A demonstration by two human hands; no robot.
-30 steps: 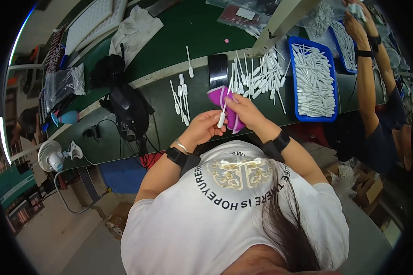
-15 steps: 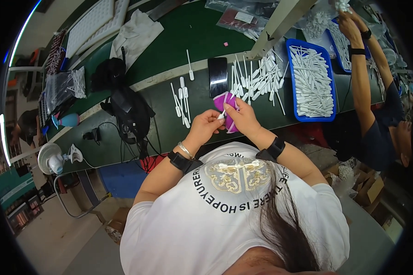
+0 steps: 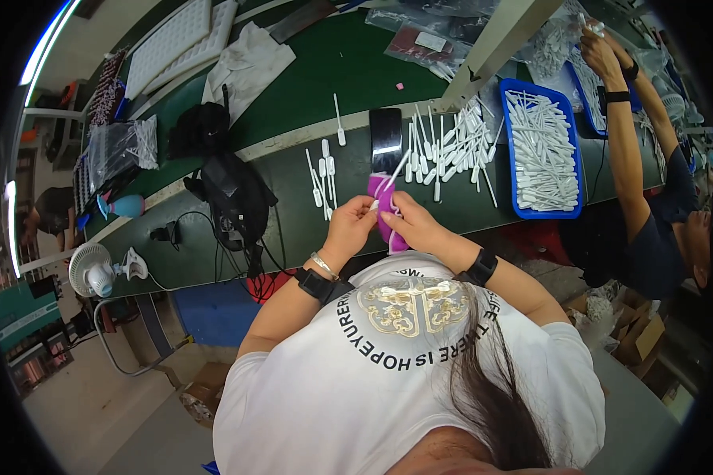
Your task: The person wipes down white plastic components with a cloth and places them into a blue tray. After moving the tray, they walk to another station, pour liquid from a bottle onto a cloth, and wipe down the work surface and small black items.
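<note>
Left grip (image 3: 353, 225) is pinched on one stick (image 3: 398, 169), right grip (image 3: 420, 227) closed on the cloth (image 3: 384, 199), loose pile (image 3: 465, 142) near upper centre, can't tell how many are done tbh

White fan (image 3: 92, 270), black bag (image 3: 234, 198), pale cloth (image 3: 249, 70).

Matt purple cloth (image 3: 385, 198); glossy phone (image 3: 387, 134) at its twelve o'clock, smooth plastic sticks (image 3: 461, 148) at one, plastic tray (image 3: 548, 214) at two.

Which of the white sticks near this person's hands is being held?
The white stick slanting up from the purple cloth between the left hand and right hand; the loose sticks lie on the green table.
</note>
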